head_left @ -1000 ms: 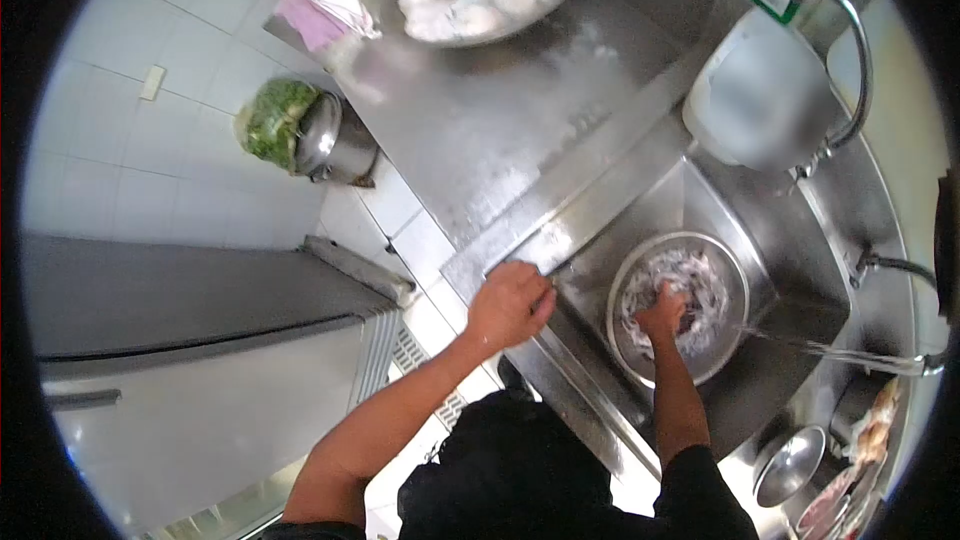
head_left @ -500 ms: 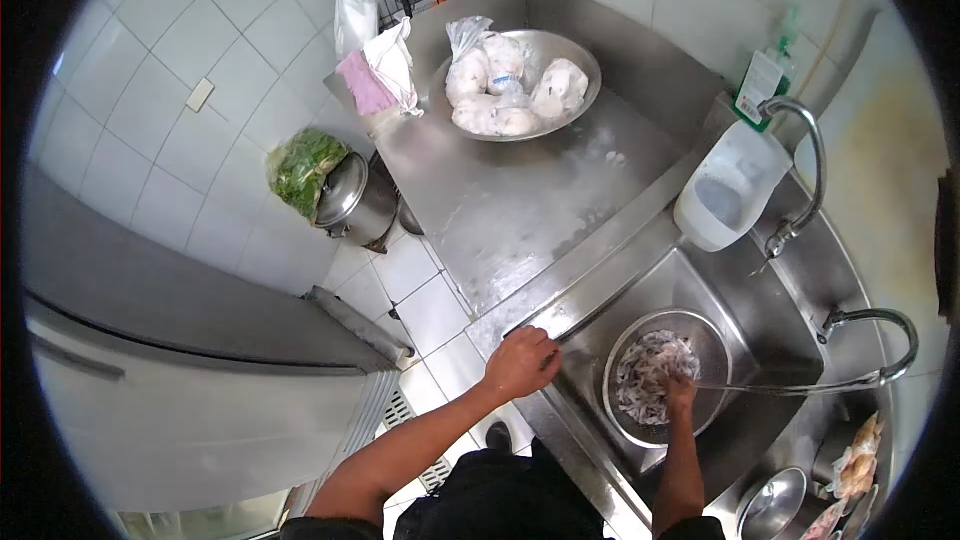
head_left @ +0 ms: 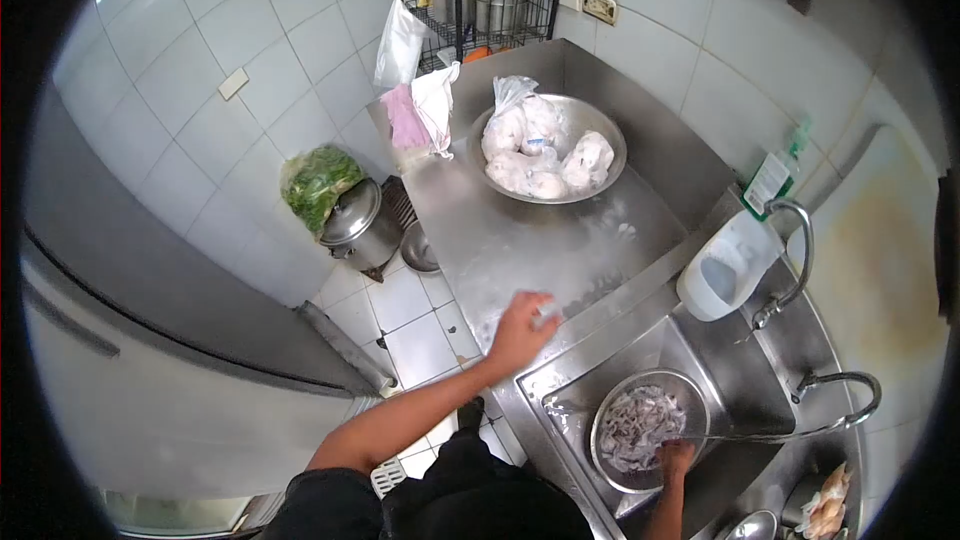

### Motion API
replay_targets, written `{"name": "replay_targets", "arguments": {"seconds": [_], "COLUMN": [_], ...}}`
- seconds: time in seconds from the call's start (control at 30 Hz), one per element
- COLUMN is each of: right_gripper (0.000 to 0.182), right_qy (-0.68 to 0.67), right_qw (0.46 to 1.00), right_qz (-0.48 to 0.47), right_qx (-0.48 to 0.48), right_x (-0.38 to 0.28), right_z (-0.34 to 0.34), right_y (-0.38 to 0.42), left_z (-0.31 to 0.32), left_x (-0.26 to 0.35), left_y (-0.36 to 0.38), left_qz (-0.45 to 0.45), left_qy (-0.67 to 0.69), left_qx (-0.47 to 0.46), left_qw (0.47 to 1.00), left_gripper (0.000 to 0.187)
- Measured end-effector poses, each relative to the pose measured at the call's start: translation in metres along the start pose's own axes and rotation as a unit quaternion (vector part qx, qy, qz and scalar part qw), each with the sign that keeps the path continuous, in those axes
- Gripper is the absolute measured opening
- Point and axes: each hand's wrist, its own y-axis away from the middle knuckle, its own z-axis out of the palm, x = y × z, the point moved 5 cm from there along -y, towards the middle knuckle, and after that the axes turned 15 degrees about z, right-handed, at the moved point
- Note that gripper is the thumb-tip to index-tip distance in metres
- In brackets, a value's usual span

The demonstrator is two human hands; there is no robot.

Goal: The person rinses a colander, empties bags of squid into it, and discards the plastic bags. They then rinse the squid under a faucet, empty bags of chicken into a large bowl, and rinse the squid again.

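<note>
My left hand (head_left: 525,330) is raised over the steel counter near the sink's edge, its fingers apart and curved, with nothing in them. In the sink (head_left: 690,340), a round metal bowl (head_left: 597,440) holds pale greyish pieces (head_left: 640,425) in water. My right hand (head_left: 676,455) is at the bowl's right side, its fingertips hidden among the pieces. A thin stream of water runs from the lower faucet (head_left: 862,390) towards the bowl, just above this hand.
A wide metal bowl (head_left: 555,198) with white bagged items stands on the counter (head_left: 520,240). Beside the sink are a white plastic container (head_left: 715,285) and a green bottle (head_left: 770,180). A lidded pot (head_left: 365,230) and bagged greens (head_left: 320,185) are at left.
The view has shifted, showing more of the rack. My left hand has lifted off the sink's edge and opened. My right hand has moved towards the bowl's lower right side.
</note>
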Motion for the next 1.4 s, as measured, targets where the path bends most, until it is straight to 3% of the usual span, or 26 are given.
{"name": "replay_targets", "arguments": {"seconds": [0.03,0.07,0.1,0.2,0.3,0.33,0.43,0.53,0.73,0.8,1.03,1.13,1.2,1.23,1.27,1.37,1.4], "right_gripper": [0.020,0.022,0.023,0.016,0.010,0.008,0.011,0.015,0.021,0.022,0.027,0.035,0.039,0.041,0.043,0.048,0.056], "right_qy": [0.037,0.073,0.108,-0.005,-0.073,-0.195,-0.165,-0.158,-0.116,-0.125,-0.043,-0.071,-0.046,-0.016,0.011,0.061,0.054], "right_qw": [0.999,0.997,0.994,0.994,0.995,0.977,0.985,0.985,0.984,0.984,0.985,0.976,0.971,0.971,0.971,0.946,0.955], "right_qz": [0.002,0.005,0.010,-0.055,0.028,0.047,0.005,-0.037,-0.132,-0.123,-0.164,-0.205,-0.232,-0.232,-0.230,-0.282,-0.263], "right_qx": [0.003,0.007,0.012,0.090,0.059,0.066,0.056,0.055,-0.002,-0.021,-0.026,0.017,0.045,0.057,0.068,0.148,0.124], "right_x": [-0.006,-0.012,-0.016,-0.024,-0.082,-0.088,-0.132,-0.205,-0.336,-0.368,-0.411,-0.420,-0.437,-0.443,-0.448,-0.456,-0.460], "right_z": [-0.003,-0.004,-0.004,-0.004,-0.001,0.008,0.026,0.050,0.122,0.147,0.206,0.227,0.233,0.235,0.237,0.242,0.241], "right_y": [0.007,0.014,0.020,0.043,0.115,0.129,0.153,0.170,0.180,0.188,0.192,0.198,0.211,0.216,0.217,0.230,0.235], "left_z": [-0.004,-0.013,-0.020,-0.048,-0.058,-0.065,-0.073,-0.076,-0.087,-0.098,-0.146,-0.167,-0.181,-0.191,-0.200,-0.202,-0.191], "left_x": [-0.034,-0.061,-0.090,-0.119,-0.172,-0.181,-0.192,-0.212,-0.221,-0.221,-0.215,-0.207,-0.213,-0.200,-0.181,-0.132,-0.134], "left_y": [-0.018,-0.040,-0.062,-0.121,-0.176,-0.191,-0.223,-0.234,-0.227,-0.217,-0.158,-0.125,-0.109,-0.108,-0.104,-0.118,-0.120], "left_qz": [-0.031,-0.101,-0.114,-0.125,-0.142,-0.152,-0.298,-0.326,-0.304,-0.299,-0.278,-0.303,-0.194,-0.136,-0.084,0.180,0.192], "left_qy": [-0.004,-0.009,-0.037,-0.099,-0.131,-0.141,0.203,0.214,0.179,0.183,0.205,0.249,0.025,-0.089,-0.119,-0.219,-0.214], "left_qx": [0.060,0.070,0.094,0.135,0.209,0.242,0.210,0.171,0.143,0.148,0.077,0.041,-0.004,-0.027,0.038,-0.128,-0.182], "left_qw": [0.998,0.992,0.988,0.978,0.959,0.948,0.909,0.905,0.925,0.925,0.935,0.919,0.981,0.986,0.989,0.950,0.940], "left_gripper": [0.039,0.045,0.053,0.070,0.078,0.079,0.076,0.071,0.091,0.074,0.053,0.060,0.072,0.078,0.086,0.078,0.074]}}
